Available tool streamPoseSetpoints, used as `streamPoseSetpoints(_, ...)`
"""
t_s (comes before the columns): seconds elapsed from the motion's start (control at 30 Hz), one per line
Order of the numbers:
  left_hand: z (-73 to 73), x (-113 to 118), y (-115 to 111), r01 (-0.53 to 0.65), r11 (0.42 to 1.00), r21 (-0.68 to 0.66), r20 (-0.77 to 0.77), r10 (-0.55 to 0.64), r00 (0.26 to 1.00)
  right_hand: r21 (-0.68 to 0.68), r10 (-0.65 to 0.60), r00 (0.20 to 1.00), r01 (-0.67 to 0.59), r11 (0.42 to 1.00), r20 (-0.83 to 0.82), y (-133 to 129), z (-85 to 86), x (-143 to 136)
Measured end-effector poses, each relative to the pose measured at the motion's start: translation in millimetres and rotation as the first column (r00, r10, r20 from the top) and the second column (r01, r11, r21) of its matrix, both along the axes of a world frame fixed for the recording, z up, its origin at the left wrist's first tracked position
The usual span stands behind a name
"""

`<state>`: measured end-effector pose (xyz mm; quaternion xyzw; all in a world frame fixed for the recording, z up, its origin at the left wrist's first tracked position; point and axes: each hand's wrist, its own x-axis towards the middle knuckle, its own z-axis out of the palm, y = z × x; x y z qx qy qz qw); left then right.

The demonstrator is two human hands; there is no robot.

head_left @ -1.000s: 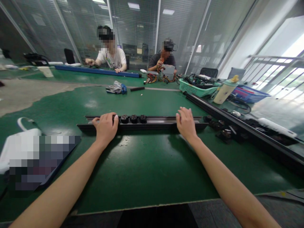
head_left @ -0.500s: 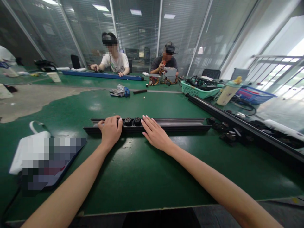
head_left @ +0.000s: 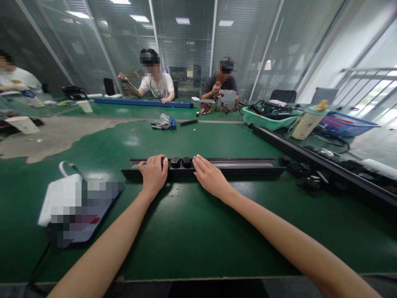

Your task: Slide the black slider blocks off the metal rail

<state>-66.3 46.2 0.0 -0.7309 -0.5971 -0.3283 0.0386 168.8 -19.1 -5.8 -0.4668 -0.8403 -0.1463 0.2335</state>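
Note:
A black channel-shaped rail (head_left: 245,167) lies crosswise on the green table (head_left: 186,231). Two round black socket-like modules (head_left: 175,162) show side by side inside it, between my hands. My left hand (head_left: 153,174) is wrapped over the rail's left part, its fingers curled against a black piece mostly hidden beneath them. Just right of the modules, my right hand (head_left: 211,176) lies with stretched fingers, their tips touching the rail and the module's side.
Loose black parts (head_left: 310,182) and a long black rail (head_left: 297,149) lie at the right. A green basket (head_left: 266,122), a bottle (head_left: 308,124) and gloves (head_left: 163,122) are farther back. A white device (head_left: 62,194) sits left. People work across the table.
The view has shifted, so the scene sits farther right. Both hands keep their places on the rail, with the right fingers closer together. A person across the table has raised a hand.

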Motion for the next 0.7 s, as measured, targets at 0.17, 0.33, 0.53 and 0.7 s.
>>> streamPoseSetpoints(0.17, -2.1, -0.4, 0.0, 0.011, 1.000, 0.020, -0.005, -0.011, 1.000, 0.038, 0.027, 0.999, -0.026, 0.999, -0.026, 0.8, -3.4, 2.1)
streamPoseSetpoints(0.33, -3.9, 0.1, 0.5, 0.008, 0.999, 0.031, 0.001, -0.008, 1.000, 0.024, 0.028, 0.998, -0.027, 0.999, -0.052, -0.2, -3.7, 1.7)
streamPoseSetpoints(0.53, -7.6, 2.6, 1.1, 0.005, 1.000, 0.029, 0.026, -0.006, 1.000, -0.020, 0.000, 0.998, -0.001, 1.000, -0.070, -4.1, -3.1, -0.7)
streamPoseSetpoints(0.7, -7.9, 4.6, 0.3, 0.008, 1.000, 0.026, 0.049, -0.009, 0.999, -0.030, -0.018, 0.998, 0.016, 0.999, -0.060, -5.5, -4.5, -1.6)
